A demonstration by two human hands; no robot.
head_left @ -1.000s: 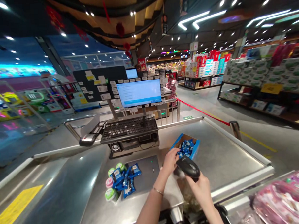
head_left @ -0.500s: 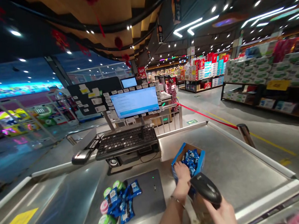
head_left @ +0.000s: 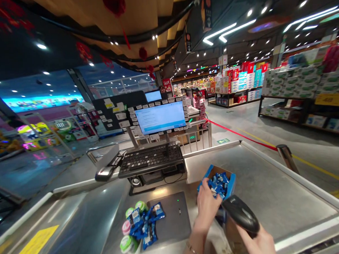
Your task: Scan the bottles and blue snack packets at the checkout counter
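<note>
Two hands work at a steel checkout counter (head_left: 273, 190).
Right hand (head_left: 260, 246) grips a black barcode scanner (head_left: 240, 215), slanting far-left; left hand (head_left: 208, 211) has narrowly bunched fingers (head_left: 206, 200) among blue packets (head_left: 218, 185) in a near blue box (head_left: 230, 186), hold unclear.

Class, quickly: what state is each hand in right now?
Left hand: in the cardboard box among blue packets; whether it grips one cannot be told.
Right hand: closed, holding a black handheld barcode scanner.

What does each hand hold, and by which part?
The right hand grips a black handheld scanner by its rear end. The left hand is in a blue cardboard box of blue packets; any hold is unclear.
</note>
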